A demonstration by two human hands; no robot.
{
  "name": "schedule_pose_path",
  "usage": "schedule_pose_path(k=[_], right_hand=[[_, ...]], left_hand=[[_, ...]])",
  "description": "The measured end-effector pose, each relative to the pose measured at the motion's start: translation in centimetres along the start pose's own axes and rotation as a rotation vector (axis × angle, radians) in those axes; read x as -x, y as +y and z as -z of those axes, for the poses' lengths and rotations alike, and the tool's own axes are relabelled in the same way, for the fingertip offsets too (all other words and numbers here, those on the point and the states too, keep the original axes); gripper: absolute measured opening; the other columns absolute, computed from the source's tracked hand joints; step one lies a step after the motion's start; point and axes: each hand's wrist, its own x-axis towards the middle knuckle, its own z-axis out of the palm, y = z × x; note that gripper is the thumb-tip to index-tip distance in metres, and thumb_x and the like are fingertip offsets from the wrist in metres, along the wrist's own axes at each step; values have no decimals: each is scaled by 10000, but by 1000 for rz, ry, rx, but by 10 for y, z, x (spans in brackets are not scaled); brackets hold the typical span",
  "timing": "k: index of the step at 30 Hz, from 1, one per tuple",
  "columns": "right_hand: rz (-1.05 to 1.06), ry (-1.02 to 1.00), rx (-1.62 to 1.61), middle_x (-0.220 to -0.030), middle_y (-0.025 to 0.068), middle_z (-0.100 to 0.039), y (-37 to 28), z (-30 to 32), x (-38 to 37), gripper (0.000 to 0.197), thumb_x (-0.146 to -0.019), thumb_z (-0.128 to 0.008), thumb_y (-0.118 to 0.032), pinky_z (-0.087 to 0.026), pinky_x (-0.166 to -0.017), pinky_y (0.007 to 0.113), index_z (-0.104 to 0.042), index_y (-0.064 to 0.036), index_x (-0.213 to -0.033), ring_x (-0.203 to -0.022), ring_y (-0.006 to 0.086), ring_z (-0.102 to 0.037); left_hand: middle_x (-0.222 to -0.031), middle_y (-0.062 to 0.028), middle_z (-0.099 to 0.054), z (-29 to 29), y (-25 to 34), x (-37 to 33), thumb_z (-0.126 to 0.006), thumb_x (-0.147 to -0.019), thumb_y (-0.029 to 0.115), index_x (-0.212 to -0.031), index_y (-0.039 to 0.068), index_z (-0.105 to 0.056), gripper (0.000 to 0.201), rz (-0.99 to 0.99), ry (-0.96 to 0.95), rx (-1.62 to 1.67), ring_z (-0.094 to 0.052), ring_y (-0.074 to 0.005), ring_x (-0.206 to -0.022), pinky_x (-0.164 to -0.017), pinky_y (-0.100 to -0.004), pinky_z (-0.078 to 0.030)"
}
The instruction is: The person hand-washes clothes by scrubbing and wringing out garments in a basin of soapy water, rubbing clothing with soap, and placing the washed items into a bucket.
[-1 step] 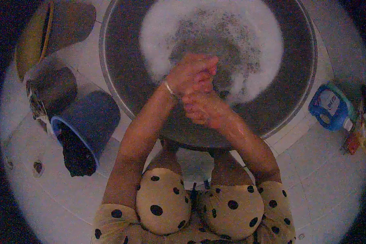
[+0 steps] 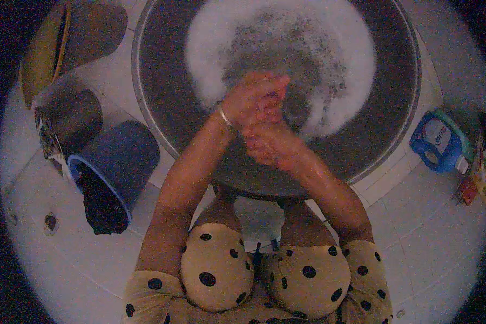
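Note:
My two hands are pressed together above the near side of a big round dark basin [image 2: 167, 121] of foamy water [image 2: 356, 65]. The left hand [image 2: 252, 99], with a light bangle on its wrist, is closed and lies farther out. Just nearer and to its right, the right hand [image 2: 270, 143] is closed too and touches it. Whatever the fingers grip, if anything, is hidden between them. Around the basin's edge the suds form a white ring, and in the middle the water shows dark with bubbles.
Left of the basin a blue bucket [image 2: 121, 156] lies tipped, dark cloth [image 2: 105, 208] spilling from its mouth. Beyond it are a dark container [image 2: 78, 116] and a yellow-rimmed tub [image 2: 46, 54]. A blue bottle [image 2: 434, 143] and colourful packets [image 2: 483, 178] are at the right.

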Motion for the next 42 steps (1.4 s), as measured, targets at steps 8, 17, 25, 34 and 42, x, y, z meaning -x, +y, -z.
schedule_pose_path(k=[8,17,25,34,42], right_hand=[[863,682,1438,-772,116,-634,18,68,-63,357,-866,-615,-345,-465,-472,374,-553,-102,-1120,-589,253,-611],[1061,646,1288,-971,221,-654,37,59,-74,447,-881,-580,-213,-514,-739,448,-508,9,-1262,-834,327,-653],[594,717,1384,-971,226,-660,69,86,-70,375,-821,-635,-172,-505,-750,465,-566,15,-1139,-875,409,-637],[547,864,1512,-909,223,-667,23,102,-62,360,-796,-657,-237,-501,-741,468,-607,20,-1043,-861,421,-637],[991,774,1747,-931,223,-658,-51,-112,37,463,-726,-723,-240,-498,-746,470,-568,-14,-1100,-869,410,-639]], left_hand=[[-569,3,-518,10,-31,-10,-638,-887,378,-653,91,-584,374,-215,293,-270,-432,-97,-520,-484,-299,-349],[-545,-53,-507,35,-71,-16,-573,-912,376,-648,18,-566,445,-643,607,-593,-438,-153,-515,-518,-371,-380],[-583,-130,-510,65,-140,-27,-569,-905,319,-698,-31,-565,407,-304,797,-630,-452,-236,-552,-554,-438,-366],[-752,-214,-642,41,-102,-56,-560,-901,293,-779,-13,-616,334,-330,664,-704,-560,-370,-590,-558,-460,-422],[-685,-45,-583,-13,74,47,-643,-864,286,-761,81,-596,234,-534,211,148,-565,-179,-594,-544,-335,-466]])
